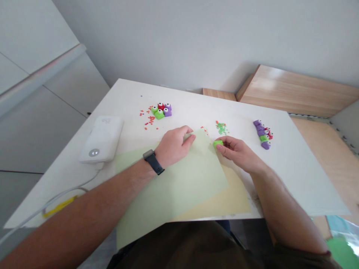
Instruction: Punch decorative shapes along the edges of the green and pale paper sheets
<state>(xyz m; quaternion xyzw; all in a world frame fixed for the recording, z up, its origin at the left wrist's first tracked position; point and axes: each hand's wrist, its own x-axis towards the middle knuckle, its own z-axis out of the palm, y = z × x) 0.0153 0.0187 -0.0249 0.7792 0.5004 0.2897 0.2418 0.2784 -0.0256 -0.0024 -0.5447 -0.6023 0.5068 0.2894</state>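
My right hand [237, 151] is shut on a small green craft punch [218, 144] at the edge of a pale green paper sheet [179, 186]. My left hand [173, 145] rests on that sheet near its top corner, fingers curled, with a dark watch [153, 161] on the wrist. Under the sheet lies a pale yellow paper sheet [224, 198]. Green paper bits [221, 129] lie just above my right hand. Several punches in red, green and purple [161, 111] are grouped beyond my left hand, with red paper bits [148, 120] beside them. A second group of punches [263, 133] stands at the right.
The white table [294, 160] has a white power bank [102, 139] at its left, with a cable running off the near edge. A yellow strip [60, 206] lies low at the left. Wooden boards [297, 89] stand beyond the right side, and a grey wall [168, 37] rises behind.
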